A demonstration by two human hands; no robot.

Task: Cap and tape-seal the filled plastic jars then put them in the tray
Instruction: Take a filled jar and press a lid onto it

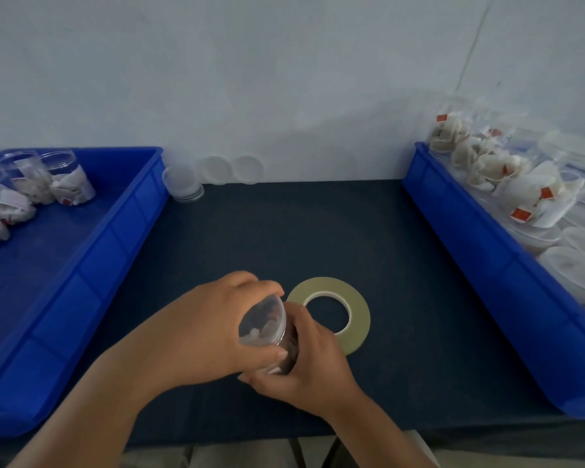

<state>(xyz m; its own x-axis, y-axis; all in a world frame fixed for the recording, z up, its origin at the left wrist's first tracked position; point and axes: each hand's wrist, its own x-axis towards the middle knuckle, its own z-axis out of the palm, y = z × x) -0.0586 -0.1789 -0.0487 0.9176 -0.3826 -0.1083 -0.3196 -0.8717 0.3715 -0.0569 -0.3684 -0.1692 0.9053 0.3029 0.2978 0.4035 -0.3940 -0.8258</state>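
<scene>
While the left hand [213,319] is gripping the lid of the clear filled plastic jar [267,327] and the right hand [304,363] is clasping its body, capping looks nearly done, and taping is probably not yet begun, the pale flat tape roll [331,314] lying just beyond them. Few jars are sitting in the left blue plastic tray [125,231], many in the right blue plastic tray [487,265], their seals too blurred to judge.

The jar [267,327] is clear shiny plastic, the trays [81,265] are smooth blue plastic, and the table [284,238] cover is dull dark cloth.

Your left hand [213,329] curls over the top of the jar [262,324], thumb underneath; your right hand [313,369] grips its body from the right. Both forearms reach in from below, hands close together.
</scene>
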